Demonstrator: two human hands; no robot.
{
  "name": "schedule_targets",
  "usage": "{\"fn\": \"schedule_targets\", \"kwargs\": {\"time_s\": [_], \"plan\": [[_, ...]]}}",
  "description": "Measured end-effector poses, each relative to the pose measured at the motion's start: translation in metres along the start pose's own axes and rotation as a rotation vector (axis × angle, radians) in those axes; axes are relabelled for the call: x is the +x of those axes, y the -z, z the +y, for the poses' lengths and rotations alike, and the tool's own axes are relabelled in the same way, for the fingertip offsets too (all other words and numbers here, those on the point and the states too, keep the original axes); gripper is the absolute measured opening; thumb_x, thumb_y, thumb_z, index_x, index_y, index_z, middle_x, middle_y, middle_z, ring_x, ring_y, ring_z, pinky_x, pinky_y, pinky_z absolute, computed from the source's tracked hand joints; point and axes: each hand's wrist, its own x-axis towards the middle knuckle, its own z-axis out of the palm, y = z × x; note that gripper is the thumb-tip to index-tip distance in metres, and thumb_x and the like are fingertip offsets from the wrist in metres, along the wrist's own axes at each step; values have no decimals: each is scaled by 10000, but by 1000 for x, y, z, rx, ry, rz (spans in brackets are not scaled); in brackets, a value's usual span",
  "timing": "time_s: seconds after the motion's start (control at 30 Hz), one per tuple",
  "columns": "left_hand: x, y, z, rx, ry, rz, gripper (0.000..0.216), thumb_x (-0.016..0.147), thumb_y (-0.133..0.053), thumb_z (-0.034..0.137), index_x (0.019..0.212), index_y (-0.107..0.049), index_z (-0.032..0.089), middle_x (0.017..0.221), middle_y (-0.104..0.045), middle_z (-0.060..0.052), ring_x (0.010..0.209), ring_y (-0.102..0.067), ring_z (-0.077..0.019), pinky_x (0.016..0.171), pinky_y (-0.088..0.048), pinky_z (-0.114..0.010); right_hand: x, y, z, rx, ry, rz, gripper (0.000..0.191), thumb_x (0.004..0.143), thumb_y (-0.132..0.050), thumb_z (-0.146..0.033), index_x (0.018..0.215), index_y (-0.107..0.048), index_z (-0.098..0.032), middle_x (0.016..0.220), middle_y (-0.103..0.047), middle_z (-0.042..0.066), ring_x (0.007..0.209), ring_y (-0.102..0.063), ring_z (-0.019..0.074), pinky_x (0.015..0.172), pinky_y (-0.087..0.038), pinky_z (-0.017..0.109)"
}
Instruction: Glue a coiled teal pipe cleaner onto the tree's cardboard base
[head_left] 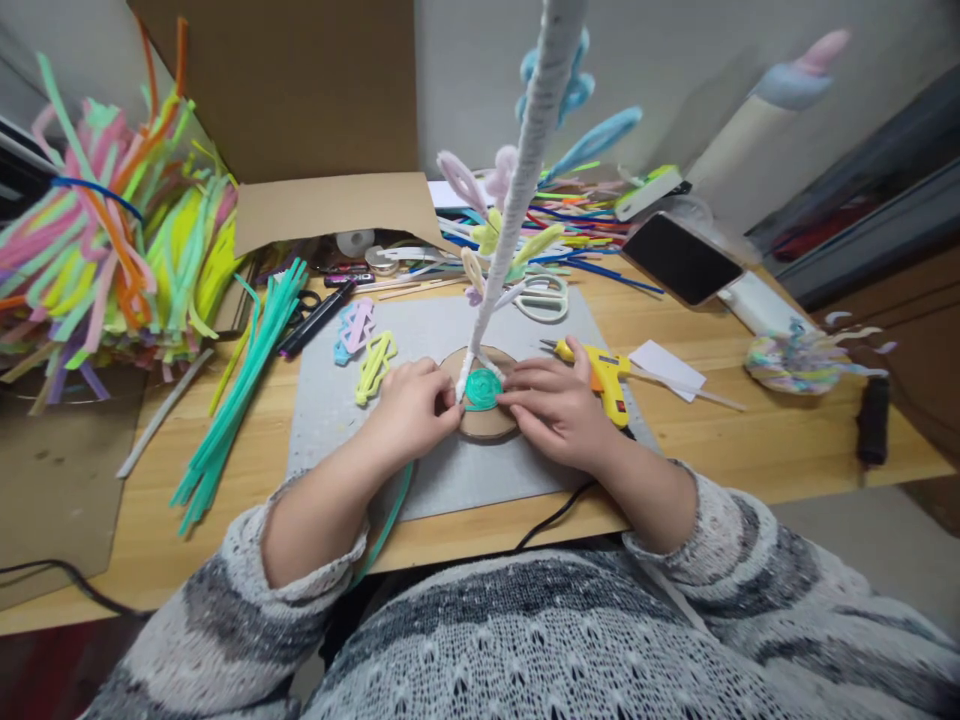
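A coil of green pipe cleaner (484,390) lies on a round cardboard base (487,430), at the foot of a tall white wrapped stem (517,180) that forks at the bottom. My left hand (416,405) is closed at the coil's left edge, thumb and forefinger pinching the green strand; its loose tail runs from under the hand toward my lap. My right hand (559,405) has its fingers stretched out and apart, fingertips touching the coil's right side. Pastel pipe-cleaner loops and flowers (491,230) show around the stem. My right palm's underside is hidden.
A yellow glue gun (611,380) lies just right of my right hand on the grey mat (337,430). Bundled green pipe cleaners (240,400), zigzag pieces (375,365), white-handled scissors (541,298), a phone (682,258) and a black-handled tool (872,420) lie around.
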Motion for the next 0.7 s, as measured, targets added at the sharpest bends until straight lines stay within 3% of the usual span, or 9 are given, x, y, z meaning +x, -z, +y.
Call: {"fn": "schedule_targets", "kwargs": {"time_s": [0.2, 0.4, 0.7], "plan": [[0, -1, 0, 13, 1, 5, 113, 792, -587, 285, 710, -573, 208, 871, -588, -40, 914, -537, -253, 818, -388, -425, -2, 0, -3, -36, 85, -88, 239, 887, -520, -278, 1007, -720, -328, 1070, -720, -11, 1129, -580, 233, 1126, 30, 595], [0, 0, 1, 9, 21, -2, 116, 784, -595, 288, 703, -577, 207, 871, -585, -35, 917, -538, -254, 824, -384, -428, -3, -2, -4, -55, 83, -11, 227, 898, -509, -239, 998, -709, -278, 1030, -740, -4, 1080, -616, 222, 1128, 21, 601], [1, -1, 1, 0, 25, 1, 118, 778, -600, 277, 688, -568, 207, 870, -589, -35, 909, -537, -250, 820, -377, -423, -4, -9, -9, -30, 56, -36, 228, 898, -488, -207, 943, -707, -250, 1005, -743, 7, 1089, -627, 214, 1137, 36, 581]]}}
